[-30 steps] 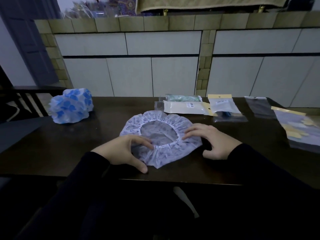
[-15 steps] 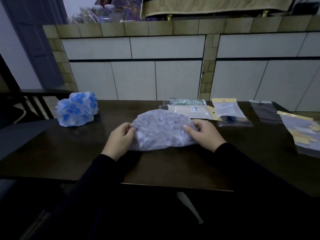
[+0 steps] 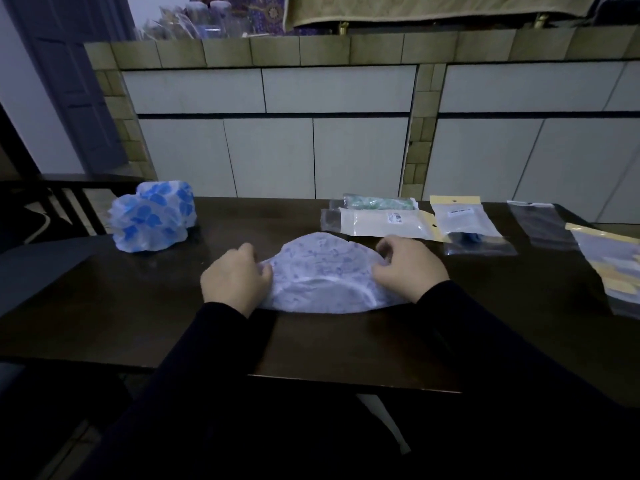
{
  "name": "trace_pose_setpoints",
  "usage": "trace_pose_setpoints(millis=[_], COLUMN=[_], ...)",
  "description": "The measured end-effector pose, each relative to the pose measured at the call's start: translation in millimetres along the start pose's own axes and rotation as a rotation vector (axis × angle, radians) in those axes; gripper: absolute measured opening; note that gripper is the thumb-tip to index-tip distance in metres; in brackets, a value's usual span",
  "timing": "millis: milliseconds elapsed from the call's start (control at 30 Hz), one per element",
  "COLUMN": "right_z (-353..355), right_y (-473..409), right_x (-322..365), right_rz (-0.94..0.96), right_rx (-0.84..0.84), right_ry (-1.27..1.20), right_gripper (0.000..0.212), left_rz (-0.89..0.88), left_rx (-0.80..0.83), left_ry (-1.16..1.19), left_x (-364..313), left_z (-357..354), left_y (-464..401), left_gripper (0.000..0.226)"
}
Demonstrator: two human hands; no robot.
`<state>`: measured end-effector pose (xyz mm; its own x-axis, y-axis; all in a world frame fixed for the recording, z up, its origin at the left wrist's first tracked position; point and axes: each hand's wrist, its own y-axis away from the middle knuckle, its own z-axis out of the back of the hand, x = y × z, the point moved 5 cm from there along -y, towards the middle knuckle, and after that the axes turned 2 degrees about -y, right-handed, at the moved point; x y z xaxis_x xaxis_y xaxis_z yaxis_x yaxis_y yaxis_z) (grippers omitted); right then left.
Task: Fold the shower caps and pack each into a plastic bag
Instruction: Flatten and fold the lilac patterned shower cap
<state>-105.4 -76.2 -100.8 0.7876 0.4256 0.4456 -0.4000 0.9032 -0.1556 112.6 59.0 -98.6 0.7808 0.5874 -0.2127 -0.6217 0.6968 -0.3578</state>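
Note:
A pale lilac patterned shower cap [image 3: 322, 268] lies folded into a half-moon on the dark table [image 3: 138, 323], its elastic rim showing along the near side. My left hand [image 3: 235, 280] pinches its left corner. My right hand [image 3: 407, 266] pinches its right corner. A bundle of white shower caps with blue spots [image 3: 152, 216] sits at the table's back left. Packed plastic bags [image 3: 377, 221] lie behind the cap, and an empty clear bag [image 3: 540, 221] lies further right.
A small yellow-topped bag [image 3: 464, 220] lies right of the packed ones. More yellow-edged bags [image 3: 613, 268] lie at the table's right edge. A tiled counter wall [image 3: 311, 140] stands behind the table. A dark chair [image 3: 41, 261] is at the left.
The cap lay open and round a second ago; both hands folded its near half over the far half. It now lies as a half-moon, and my hands hold its two corners.

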Motion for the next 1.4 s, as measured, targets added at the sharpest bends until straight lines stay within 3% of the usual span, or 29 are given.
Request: trace_pose_setpoints(millis=[100, 233, 300, 433, 533, 800, 967, 1067, 1200, 1300, 1333, 1400], right_z=[11.6, -6.2, -22.5, -57.3, -65.8, -58.4, -54.3, -55.3, -51.5, -37.0, -38.4, -52.3], right_y=[15.9, 37.7, 34.4, 16.3, 11.7, 8.7, 8.6, 9.6, 7.3, 3.1, 2.2, -2.2], right_x=[30.5, 68.0, 69.2, 44.2, 36.4, 31.8, 21.9, 17.7, 38.8, 66.9, 73.2, 73.3], right_rz=[0.223, 0.445, 0.443, 0.203, 0.11, 0.131, 0.178, 0.173, 0.195, 0.393, 0.478, 0.528], right_rx=[-0.288, -0.235, -0.11, 0.279, 0.357, 0.341, 0.399, 0.393, 0.21, -0.018, 0.001, 0.204], right_ry=[0.056, 0.04, 0.132, 0.301, 0.325, 0.3, 0.211, 0.225, 0.379, 0.301, 0.267, 0.252], right_gripper=[0.043, 0.035, 0.042, 0.053, 0.057, 0.067, 0.071, 0.067, 0.067, 0.05, 0.049, 0.055], left_rz=[-0.1, -0.398, -0.474, -0.43, -0.331, -0.262, -0.265, -0.251, -0.216, -0.302, -0.334, -0.373], left_rx=[-0.232, -0.337, -0.199, 0.329, 0.445, 0.529, 0.511, 0.479, 0.518, 0.335, 0.298, 0.349], left_ry=[-0.026, 0.178, 0.162, -0.078, -0.112, -0.117, 0.044, 0.017, -0.054, -0.095, -0.075, -0.07], left_x=[-17.2, -51.8, -58.4, -44.5, -32.8, -30.5, -17.0, 3.5, 1.4, -21.3, -27.6, -32.7], left_z=[12.6, 10.7, -1.0, -43.9, -53.0, -51.3, -43.3, -40.8, -36.4, -20.1, -17.9, -25.0], left_y=[9.4, 22.7, 19.7, 6.8, 4.6, 1.2, 3.0, 6.0, 9.2, 6.3, 6.1, 7.1], left_gripper=[0.037, 0.037, 0.05, 0.06, 0.072, 0.08, 0.067, 0.06, 0.055, 0.049, 0.05, 0.053])
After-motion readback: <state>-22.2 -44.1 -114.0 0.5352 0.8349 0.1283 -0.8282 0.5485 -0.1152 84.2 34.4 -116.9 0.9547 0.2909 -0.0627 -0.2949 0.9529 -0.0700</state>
